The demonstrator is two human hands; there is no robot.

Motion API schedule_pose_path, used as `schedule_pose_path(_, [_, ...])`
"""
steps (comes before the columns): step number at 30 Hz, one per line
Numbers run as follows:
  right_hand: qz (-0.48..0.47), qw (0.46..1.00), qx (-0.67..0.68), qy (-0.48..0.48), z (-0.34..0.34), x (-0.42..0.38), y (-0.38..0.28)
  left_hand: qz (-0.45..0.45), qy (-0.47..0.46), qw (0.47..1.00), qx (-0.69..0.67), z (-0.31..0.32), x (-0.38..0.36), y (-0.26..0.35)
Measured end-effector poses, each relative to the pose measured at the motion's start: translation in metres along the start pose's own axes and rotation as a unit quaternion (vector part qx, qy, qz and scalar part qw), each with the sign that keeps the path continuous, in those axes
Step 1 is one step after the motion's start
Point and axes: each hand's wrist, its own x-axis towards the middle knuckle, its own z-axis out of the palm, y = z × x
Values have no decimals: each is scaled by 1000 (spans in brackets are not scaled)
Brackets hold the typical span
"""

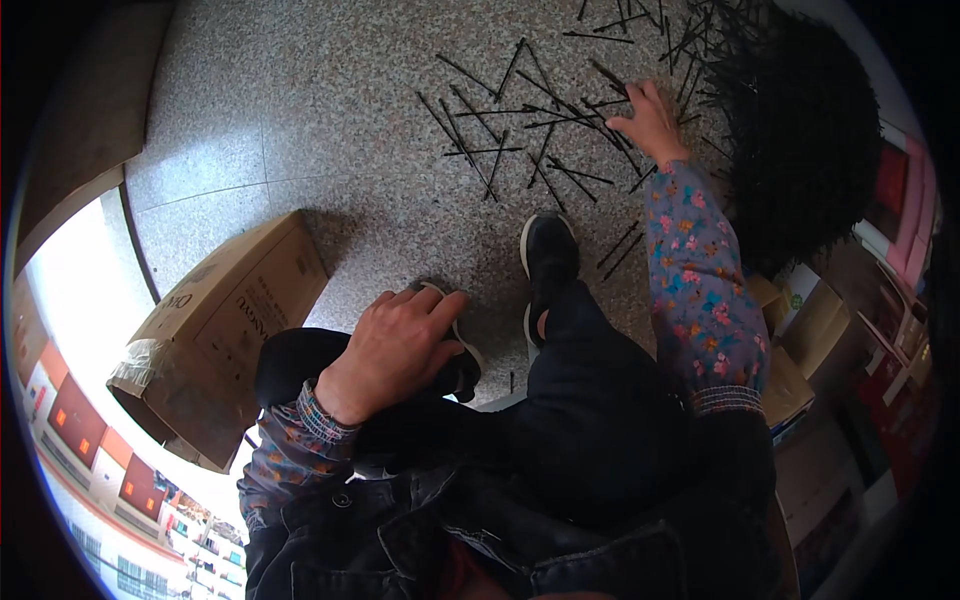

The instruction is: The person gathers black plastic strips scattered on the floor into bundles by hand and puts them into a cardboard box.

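Many thin black sticks [568, 118] lie scattered and crossing on the speckled floor, their exact kind too small to tell. My right hand [648, 122] reaches down among them at the upper right. Its thumb stands apart from the fingers, and one dark stick [606, 76] ends by the fingertips; I see no clear grip on it. To the right of this hand rises a large, bristly black heap [805, 130], with loose sticks along its left edge. My left hand [395, 345] rests over my left knee, fingers loosely spread and holding nothing.
An open brown cardboard box [225, 320] stands on the left, near my left leg. My black shoe [550, 250] is just below the scattered sticks. More cardboard [812, 325] stands at the right, behind my right sleeve. A bright doorway lies at lower left.
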Motion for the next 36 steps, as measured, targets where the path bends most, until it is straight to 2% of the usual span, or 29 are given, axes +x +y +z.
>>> schedule_pose_path(4, [-58,997,-43,-23,8,-2,-4,1,3,1000,0,0,0,0])
schedule_pose_path(8, [-43,999,-2,26,14,-4,-10,2,3,1000,1,1,0,-1])
schedule_pose_path(13, [-79,997,-11,20,6,-14,-21,5,13,1000,5,3,-1,-3])
schedule_pose_path(17, [-91,992,-82,-1,26,-10,-15,11,31,999,10,4,-2,-3])
schedule_pose_path(21, [-60,998,-26,10,27,-12,-14,7,33,999,10,5,-3,-4])
schedule_pose_path(24, [67,996,59,-25,4,-14,-15,6,35,999,8,6,-5,-5])
schedule_pose_path(25, [69,996,59,-27,-9,-18,-13,5,35,999,9,6,-5,-6])
schedule_pose_path(27, [153,972,173,-37,-33,-26,-4,5,36,999,10,4,-5,-6])
schedule_pose_path(28, [155,972,171,-36,-26,-31,16,7,36,999,9,2,-5,-6])
schedule_pose_path(30, [32,990,129,47,-8,-43,64,5,23,1000,0,0,-6,-6])
schedule_pose_path(31, [35,990,127,46,-14,-46,70,4,17,1000,-4,-1,-6,-6])
schedule_pose_path(32, [82,984,12,-158,-25,-49,74,7,14,1000,-6,-1,-6,-5])
schedule_pose_path(33, [124,921,-102,-355,-33,-54,76,7,15,1000,-8,-2,-7,-5])
schedule_pose_path(36, [153,897,-149,-388,-43,-78,29,10,19,1000,-8,-3,-5,-4])
